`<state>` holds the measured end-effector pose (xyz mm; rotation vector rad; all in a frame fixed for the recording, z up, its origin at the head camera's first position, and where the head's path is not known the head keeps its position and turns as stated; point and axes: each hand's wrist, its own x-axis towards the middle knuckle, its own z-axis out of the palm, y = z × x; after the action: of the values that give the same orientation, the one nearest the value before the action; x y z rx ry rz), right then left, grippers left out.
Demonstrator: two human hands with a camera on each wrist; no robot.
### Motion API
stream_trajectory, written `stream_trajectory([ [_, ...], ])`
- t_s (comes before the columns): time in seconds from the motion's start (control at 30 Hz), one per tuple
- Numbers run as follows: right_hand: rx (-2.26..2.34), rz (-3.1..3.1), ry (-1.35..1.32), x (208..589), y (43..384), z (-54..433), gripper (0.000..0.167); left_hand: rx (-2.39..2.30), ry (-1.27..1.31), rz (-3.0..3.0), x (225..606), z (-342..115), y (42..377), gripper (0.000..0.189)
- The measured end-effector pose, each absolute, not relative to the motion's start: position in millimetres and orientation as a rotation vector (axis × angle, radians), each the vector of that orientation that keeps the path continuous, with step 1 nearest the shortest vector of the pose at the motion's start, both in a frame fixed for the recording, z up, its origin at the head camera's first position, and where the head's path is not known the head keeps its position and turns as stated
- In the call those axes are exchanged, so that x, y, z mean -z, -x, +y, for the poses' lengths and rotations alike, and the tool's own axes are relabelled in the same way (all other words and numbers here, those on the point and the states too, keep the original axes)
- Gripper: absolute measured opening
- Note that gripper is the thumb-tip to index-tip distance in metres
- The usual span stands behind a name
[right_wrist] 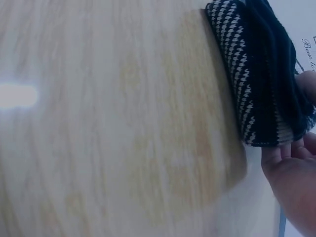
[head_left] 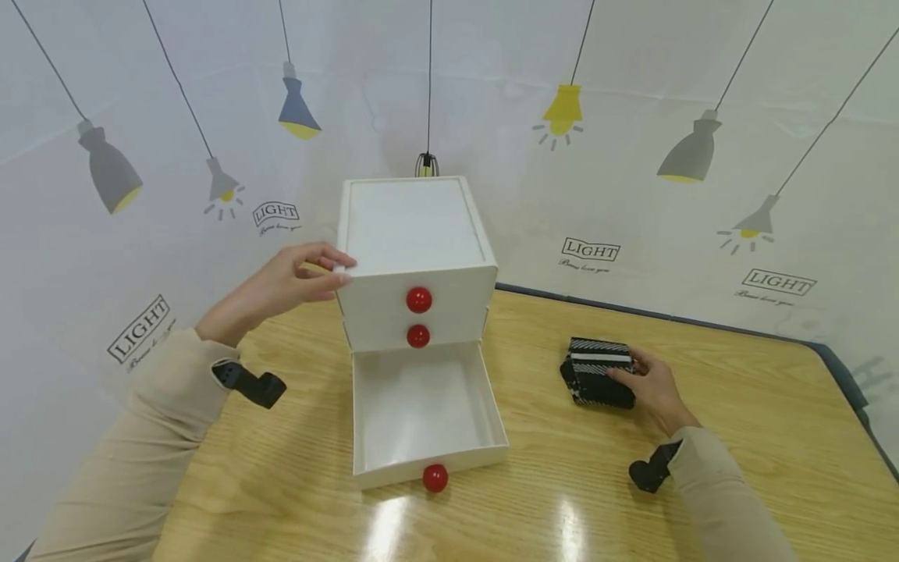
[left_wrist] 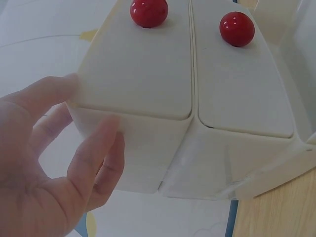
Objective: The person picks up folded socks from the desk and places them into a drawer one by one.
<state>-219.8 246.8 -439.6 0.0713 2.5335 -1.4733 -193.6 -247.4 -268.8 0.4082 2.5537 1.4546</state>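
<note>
A white cabinet (head_left: pixel 414 226) with red ball knobs stands mid-table in the head view. Its bottom drawer (head_left: pixel 421 414) is pulled out and holds nothing; the two drawers above are closed. My left hand (head_left: pixel 298 273) touches the cabinet's upper left front corner, fingertips resting at the top and side edges, as the left wrist view (left_wrist: pixel 64 163) also shows. To the right of the drawer, my right hand (head_left: pixel 653 386) grips a folded black-and-white knitted cloth (head_left: pixel 600 371) by its right end. In the right wrist view, the cloth (right_wrist: pixel 242 74) casts a shadow on the wood.
The wooden table (head_left: pixel 548 499) reaches out on both sides of the cabinet. Behind it hangs a pale backdrop (head_left: pixel 506 140) printed with lamps. A black camera mount (head_left: pixel 253 382) sits on the left wrist, another camera mount (head_left: pixel 653 468) on the right.
</note>
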Motion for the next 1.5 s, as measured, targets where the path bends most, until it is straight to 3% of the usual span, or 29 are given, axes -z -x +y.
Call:
stream_trajectory([
  [0.2,1.465,2.526,-0.102,439.9,221.5,245.2,0.073,-1.445,-0.408,2.555,270.6,-248.4,196.0,0.04],
  [0.43,1.435,2.564,-0.135,440.8,221.3,242.0,0.044,-1.443,-0.412,2.565,270.8,-248.1,196.0,0.038],
  [0.77,1.561,2.423,-0.092,439.9,218.9,243.2,0.067,-1.446,-0.4,2.557,271.0,-247.5,195.1,0.039],
  [1.5,1.771,2.316,0.053,408.3,200.4,228.8,0.049,-1.433,-0.357,2.547,270.5,-246.4,194.4,0.041],
])
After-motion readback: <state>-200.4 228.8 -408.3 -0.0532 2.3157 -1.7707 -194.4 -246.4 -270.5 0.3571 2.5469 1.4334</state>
